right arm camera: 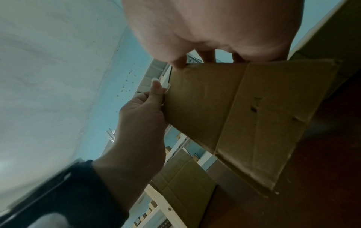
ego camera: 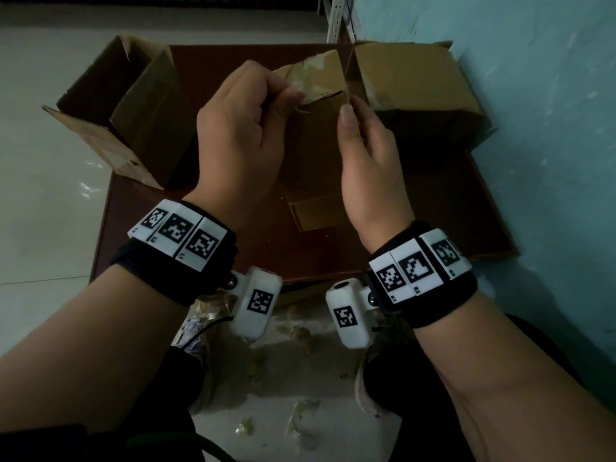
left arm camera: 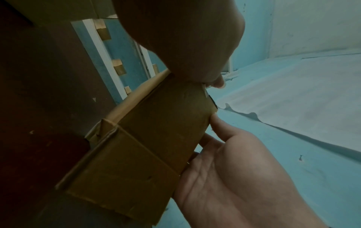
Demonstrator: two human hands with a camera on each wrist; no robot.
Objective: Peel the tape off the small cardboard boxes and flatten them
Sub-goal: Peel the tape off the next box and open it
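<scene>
The brown board lies on the floor and carries the work. Two open cardboard boxes stand on it: the left box at its left edge, the right box at its far right corner against the blue wall.

The held box is between the two hands, raised above the middle of the board, between the other two boxes. It is a small corrugated carton, judged light and fairly stiff across its panels but free to fold along its creases. Support it by a panel edge, not by a loose flap, which would hinge away under a pull.

The right hand clamps the box's right edge, thumb on the near face and fingers behind it. In the left wrist view the same hand shows its palm toward the camera, fingers behind the cardboard.

The left hand has its fingers curled and pinches the tape at the box's upper edge. The tape is thin, clear and crumpled, judged sticky and liable to tear. Take hold close to the line where it leaves the cardboard.

Tape scraps lie on the floor near the person's feet.
</scene>
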